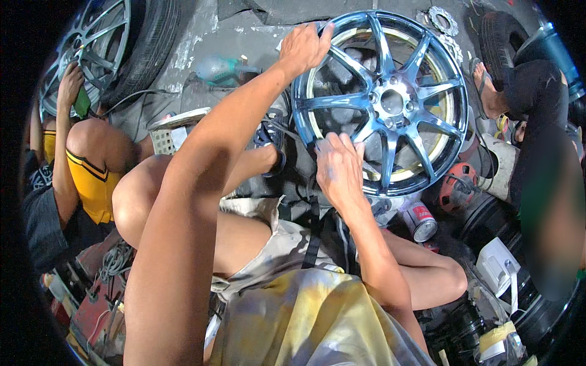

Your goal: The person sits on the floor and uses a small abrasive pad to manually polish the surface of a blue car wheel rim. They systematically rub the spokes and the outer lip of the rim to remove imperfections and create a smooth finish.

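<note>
A shiny blue-chrome wheel rim [421, 93] with several slim spokes lies in front of me, its face toward me. My left hand [305, 47] grips its upper left edge, with the thumb and fingers closed over the lip. My right hand [342, 166] holds the lower left edge, its fingers hooked over the lip and slightly blurred; the thumb is mostly hidden. Through the spokes I see a pale inner ring and dark shapes that I cannot make out. A metal can [420, 222] stands just below the rim.
At the far left another person's hand [71, 82] holds a green pad against a grey wheel [101, 36], beside a tire [152, 46]. A teal power tool [218, 71] lies left of my rim. To the right are a red tool [459, 186], a cable and another person's foot [486, 91].
</note>
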The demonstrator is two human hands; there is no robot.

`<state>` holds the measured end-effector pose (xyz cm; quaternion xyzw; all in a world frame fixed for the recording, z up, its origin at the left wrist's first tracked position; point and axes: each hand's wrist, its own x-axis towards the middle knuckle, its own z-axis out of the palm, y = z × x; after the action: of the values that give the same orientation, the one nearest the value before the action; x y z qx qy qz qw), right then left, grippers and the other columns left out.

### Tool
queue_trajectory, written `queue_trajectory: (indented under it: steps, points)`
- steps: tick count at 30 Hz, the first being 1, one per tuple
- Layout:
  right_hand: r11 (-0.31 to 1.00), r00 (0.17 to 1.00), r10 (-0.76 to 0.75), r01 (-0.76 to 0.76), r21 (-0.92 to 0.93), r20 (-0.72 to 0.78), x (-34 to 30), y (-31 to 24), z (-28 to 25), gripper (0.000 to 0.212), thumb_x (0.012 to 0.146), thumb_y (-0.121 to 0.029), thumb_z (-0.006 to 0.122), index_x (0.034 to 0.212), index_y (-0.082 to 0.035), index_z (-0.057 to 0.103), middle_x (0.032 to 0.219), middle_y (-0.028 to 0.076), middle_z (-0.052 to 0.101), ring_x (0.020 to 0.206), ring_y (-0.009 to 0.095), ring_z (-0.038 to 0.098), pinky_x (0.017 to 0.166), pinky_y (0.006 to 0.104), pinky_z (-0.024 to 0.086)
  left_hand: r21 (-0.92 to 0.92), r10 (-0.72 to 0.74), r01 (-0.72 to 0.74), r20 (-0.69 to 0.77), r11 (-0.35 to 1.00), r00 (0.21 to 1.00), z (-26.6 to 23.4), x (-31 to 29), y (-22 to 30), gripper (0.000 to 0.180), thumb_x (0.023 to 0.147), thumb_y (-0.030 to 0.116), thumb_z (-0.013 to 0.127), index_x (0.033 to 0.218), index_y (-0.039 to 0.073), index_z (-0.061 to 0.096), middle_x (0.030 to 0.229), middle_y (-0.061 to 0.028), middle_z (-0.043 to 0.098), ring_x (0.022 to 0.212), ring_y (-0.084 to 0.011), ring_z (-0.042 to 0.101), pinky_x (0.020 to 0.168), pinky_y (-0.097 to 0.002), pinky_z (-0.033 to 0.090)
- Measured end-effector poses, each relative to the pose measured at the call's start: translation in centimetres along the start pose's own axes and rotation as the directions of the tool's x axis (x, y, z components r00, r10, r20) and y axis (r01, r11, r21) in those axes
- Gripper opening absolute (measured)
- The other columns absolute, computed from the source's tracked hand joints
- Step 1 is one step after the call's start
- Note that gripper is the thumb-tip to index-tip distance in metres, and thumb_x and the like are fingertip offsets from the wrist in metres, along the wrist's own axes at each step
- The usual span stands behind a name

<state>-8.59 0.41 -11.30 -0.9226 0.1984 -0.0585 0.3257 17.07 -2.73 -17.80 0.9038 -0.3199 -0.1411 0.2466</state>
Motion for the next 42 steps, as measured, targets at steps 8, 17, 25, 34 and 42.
queue_trajectory:
  steps: [8,17,25,34,42]
  points:
    - [0.999,0.997,-0.006,0.009,0.036,-0.072,-0.1,0.4,0.6,0.001,0.081,-0.003,0.060,0.081,-0.002,0.061,0.087,0.014,0.055,0.086,0.035,0.054,0.073,0.0480,0.036,0.012,-0.032,0.032,0.017,0.999,0.999,0.2,-0.1,0.3,0.069,0.100,0.056,0.037,0.117,-0.006,0.064,0.122,-0.0309,0.061,0.117,-0.0458,0.058,0.101,-0.0518,0.045]
    - [0.999,0.997,-0.051,0.050,-0.020,-0.057,0.3,0.5,0.5,0.004,0.081,-0.002,0.058,0.080,-0.004,0.062,0.085,0.013,0.054,0.086,0.034,0.055,0.073,0.0456,0.035,-0.006,-0.045,0.045,0.004,0.999,0.999,0.3,-0.2,0.5,0.068,0.100,0.056,0.037,0.117,-0.005,0.064,0.123,-0.0303,0.061,0.114,-0.0463,0.059,0.100,-0.0519,0.046]
    - [0.996,0.988,-0.083,0.080,-0.027,-0.127,1.4,1.0,1.2,0.007,0.078,0.000,0.055,0.081,-0.003,0.061,0.084,0.014,0.053,0.084,0.034,0.053,0.072,0.0447,0.034,0.007,0.000,0.000,-0.031,1.000,1.000,0.6,0.0,1.1,0.068,0.100,0.055,0.038,0.113,-0.006,0.065,0.121,-0.0301,0.062,0.112,-0.0462,0.060,0.099,-0.0527,0.047]
    - [0.997,0.989,-0.075,0.073,-0.023,-0.123,1.1,0.9,1.3,0.003,0.081,-0.003,0.059,0.081,-0.002,0.062,0.085,0.014,0.053,0.084,0.035,0.054,0.072,0.0452,0.034,-0.002,0.015,-0.015,-0.015,1.000,1.000,0.3,-0.2,1.3,0.066,0.100,0.054,0.038,0.112,-0.004,0.066,0.119,-0.0289,0.063,0.111,-0.0456,0.061,0.098,-0.0515,0.048]
    - [0.997,0.992,-0.072,0.069,-0.037,-0.102,1.9,0.8,0.7,0.004,0.080,-0.002,0.057,0.081,-0.001,0.061,0.087,0.016,0.056,0.088,0.035,0.055,0.073,0.0466,0.036,-0.018,0.038,-0.038,-0.038,0.999,0.999,0.4,-0.1,1.5,0.066,0.100,0.054,0.039,0.111,-0.005,0.066,0.116,-0.0282,0.064,0.110,-0.0453,0.062,0.098,-0.0512,0.048]
